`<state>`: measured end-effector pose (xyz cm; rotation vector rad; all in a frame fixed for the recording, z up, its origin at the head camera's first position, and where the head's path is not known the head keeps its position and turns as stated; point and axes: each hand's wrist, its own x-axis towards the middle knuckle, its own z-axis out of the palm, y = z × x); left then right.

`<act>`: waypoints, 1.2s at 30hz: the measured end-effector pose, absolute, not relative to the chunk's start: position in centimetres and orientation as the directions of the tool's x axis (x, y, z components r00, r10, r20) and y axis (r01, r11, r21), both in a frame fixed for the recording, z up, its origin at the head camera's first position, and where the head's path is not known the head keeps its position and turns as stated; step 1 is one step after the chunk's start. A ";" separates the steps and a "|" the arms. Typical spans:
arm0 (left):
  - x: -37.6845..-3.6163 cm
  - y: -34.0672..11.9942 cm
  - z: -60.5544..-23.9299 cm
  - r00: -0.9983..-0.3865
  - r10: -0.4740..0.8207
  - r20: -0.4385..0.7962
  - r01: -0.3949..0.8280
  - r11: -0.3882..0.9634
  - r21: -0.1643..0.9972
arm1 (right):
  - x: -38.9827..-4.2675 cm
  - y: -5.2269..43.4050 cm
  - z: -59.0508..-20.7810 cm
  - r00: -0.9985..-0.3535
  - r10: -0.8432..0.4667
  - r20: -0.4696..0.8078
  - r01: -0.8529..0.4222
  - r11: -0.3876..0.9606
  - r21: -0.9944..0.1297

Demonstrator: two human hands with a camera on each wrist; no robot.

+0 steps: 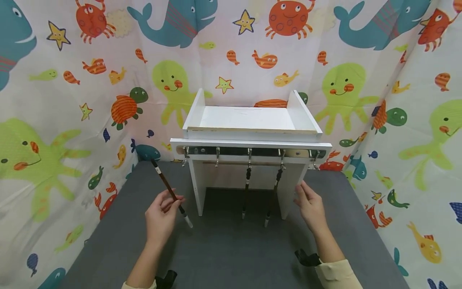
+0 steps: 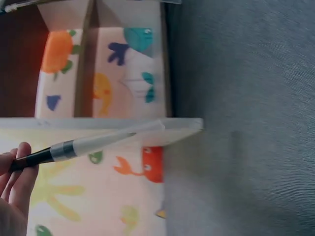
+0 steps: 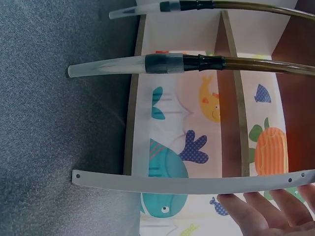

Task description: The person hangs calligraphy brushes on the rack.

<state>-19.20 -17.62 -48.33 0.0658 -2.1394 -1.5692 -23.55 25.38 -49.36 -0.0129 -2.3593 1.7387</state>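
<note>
My left hand (image 1: pixel 160 218) pinches a calligraphy brush (image 1: pixel 167 185) with a dark brown handle, left of a white shelf stand. The brush slants, its clear-capped tip (image 2: pixel 110 141) down and to the right. My right hand (image 1: pixel 311 205) is at the stand's right side panel (image 1: pixel 294 186), its fingertips right at the panel's edge (image 3: pixel 187 185) in the right wrist view. Two more capped brushes, a left one (image 1: pixel 246 192) and a right one (image 1: pixel 275 192), hang from hooks under the stand's front rail (image 1: pixel 249 143), tips downward.
Several metal hooks line the rail, among them a bare left hook (image 1: pixel 185 155) and another bare hook (image 1: pixel 217 155). An open white tray top (image 1: pixel 249 118) crowns the stand. It stands on a grey surface (image 1: pixel 231 253), with a sea-animal patterned curtain (image 1: pixel 231 76) behind and at both sides.
</note>
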 end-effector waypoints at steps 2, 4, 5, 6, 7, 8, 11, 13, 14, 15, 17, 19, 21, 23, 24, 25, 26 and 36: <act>-18.7 -17.3 -47.4 -0.869 -0.301 0.393 0.283 0.349 0.893 | -23.6 25.3 -49.4 -0.976 0.132 0.173 -0.126 0.305 -0.944; -18.1 -16.9 -46.5 -0.864 -0.278 0.421 0.316 0.353 0.881 | -23.6 25.3 -49.4 -0.973 0.138 0.185 -0.135 0.311 -0.941; -17.9 -16.6 -46.1 -0.864 -0.266 0.428 0.325 0.354 0.877 | -23.6 25.4 -49.4 -0.972 0.139 0.192 -0.140 0.316 -0.938; -17.7 -16.5 -46.0 -0.862 -0.251 0.441 0.340 0.360 0.869 | -23.6 25.4 -49.3 -0.971 0.140 0.194 -0.141 0.318 -0.937; -17.6 -16.4 -46.0 -0.858 -0.240 0.455 0.353 0.368 0.860 | -23.5 25.4 -49.3 -0.971 0.139 0.192 -0.139 0.321 -0.937; -17.4 -16.1 -45.7 -0.858 -0.233 0.458 0.357 0.372 0.857 | -23.6 25.4 -49.3 -0.971 0.142 0.192 -0.137 0.328 -0.935; -16.9 -15.4 -45.0 -0.856 -0.210 0.473 0.381 0.364 0.850 | -23.6 25.5 -49.3 -0.971 0.141 0.191 -0.134 0.335 -0.933; -16.6 -14.9 -44.7 -0.849 -0.181 0.496 0.410 0.363 0.836 | -23.7 25.5 -49.3 -0.971 0.143 0.191 -0.134 0.334 -0.933; -16.5 -14.7 -44.7 -0.847 -0.163 0.507 0.428 0.357 0.830 | -23.7 25.5 -49.3 -0.971 0.144 0.191 -0.135 0.330 -0.934; -16.4 -14.5 -44.6 -0.842 -0.147 0.518 0.444 0.355 0.822 | -23.7 25.5 -49.3 -0.971 0.145 0.192 -0.136 0.327 -0.935; -16.2 -14.2 -44.6 -0.835 -0.110 0.539 0.476 0.345 0.809 | -23.7 25.5 -49.4 -0.970 0.146 0.196 -0.141 0.320 -0.937; -16.0 -13.8 -44.8 -0.827 -0.075 0.557 0.506 0.334 0.795 | -23.7 25.5 -49.3 -0.970 0.143 0.195 -0.142 0.316 -0.938; -15.9 -13.4 -45.0 -0.817 -0.031 0.576 0.539 0.317 0.781 | -23.6 25.5 -49.3 -0.971 0.137 0.198 -0.147 0.313 -0.938; -15.9 -13.0 -45.2 -0.808 0.016 0.589 0.563 0.312 0.765 | -23.5 25.5 -49.3 -0.972 0.133 0.194 -0.145 0.311 -0.939; -15.8 -12.8 -45.3 -0.803 0.038 0.595 0.574 0.313 0.756 | -23.4 25.5 -49.2 -0.973 0.132 0.192 -0.143 0.313 -0.939; -15.8 -12.7 -45.4 -0.801 0.058 0.596 0.581 0.317 0.750 | -23.4 25.5 -49.2 -0.973 0.131 0.192 -0.143 0.313 -0.939; -15.8 -12.5 -45.5 -0.799 0.077 0.596 0.586 0.320 0.744 | -23.4 25.5 -49.2 -0.973 0.130 0.191 -0.142 0.313 -0.939; -15.7 -11.6 -46.3 -0.870 0.126 0.477 0.487 0.371 0.790 | -23.6 25.4 -49.5 -0.969 0.127 0.214 -0.167 0.309 -0.936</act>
